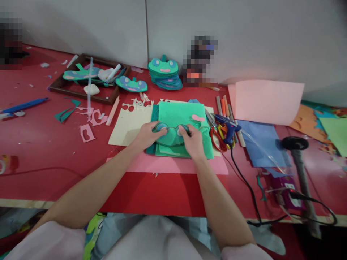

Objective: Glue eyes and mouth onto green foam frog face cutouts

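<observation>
Between both hands is a green foam frog-face cutout point(170, 139) with blue eye patches and pale eye pieces. My left hand point(148, 134) grips its left end, the thumb on the left eye. My right hand point(193, 140) grips the other end, its thumb against the right eye. The cutout is just over or on a stack of green foam sheets point(181, 112); I cannot tell whether it touches. A small pink mouth-shaped piece point(198, 118) lies on the top sheet, close to my right hand. Beneath the stack are a cream sheet point(121, 126) and a pink sheet point(162, 165).
Right of the stack lie red-handled scissors point(218, 140), a blue glue gun point(228, 128) with a black cord, and several markers. A hammer-like mallet point(295, 144) is farther right. Behind stand piled frog faces point(165, 74) and a wooden frame point(58, 86). Pink scraps point(87, 133) lie left.
</observation>
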Demonstrator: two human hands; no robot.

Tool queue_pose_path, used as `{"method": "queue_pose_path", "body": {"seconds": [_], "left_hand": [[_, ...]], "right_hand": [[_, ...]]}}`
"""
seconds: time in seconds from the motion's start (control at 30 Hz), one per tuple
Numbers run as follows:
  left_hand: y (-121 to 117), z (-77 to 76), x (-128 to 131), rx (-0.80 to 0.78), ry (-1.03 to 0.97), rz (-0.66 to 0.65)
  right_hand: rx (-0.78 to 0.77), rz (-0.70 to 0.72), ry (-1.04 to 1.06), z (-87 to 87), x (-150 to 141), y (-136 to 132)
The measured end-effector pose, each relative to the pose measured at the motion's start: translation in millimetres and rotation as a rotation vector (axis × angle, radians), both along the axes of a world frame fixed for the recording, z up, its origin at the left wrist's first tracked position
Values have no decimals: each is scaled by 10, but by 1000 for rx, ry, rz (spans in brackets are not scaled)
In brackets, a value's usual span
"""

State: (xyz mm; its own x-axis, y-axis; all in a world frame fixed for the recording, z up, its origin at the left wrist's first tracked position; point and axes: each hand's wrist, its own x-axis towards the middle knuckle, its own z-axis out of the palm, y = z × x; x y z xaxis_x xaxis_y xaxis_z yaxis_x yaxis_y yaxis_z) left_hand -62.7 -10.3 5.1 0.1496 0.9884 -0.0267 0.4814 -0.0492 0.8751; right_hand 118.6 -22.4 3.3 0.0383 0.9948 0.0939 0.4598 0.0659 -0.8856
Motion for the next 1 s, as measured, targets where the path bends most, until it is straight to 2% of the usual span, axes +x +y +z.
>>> {"method": "queue_pose_path", "body": {"seconds": [0.1,0.47,0.7,1.0], "left_hand": [[0,-3,0,40,39,20],[5,-16,9,13,46,44],[15,-13,8,-7,-52,-54],[10,-2,1,10,-27,13]], "right_hand": [[3,-2,-27,1,-7,-2],[-3,-16,-12,20,-10,-11],[-2,-33,-16,25,-12,-14],[6,-19,-19,55,-28,-26]]}}
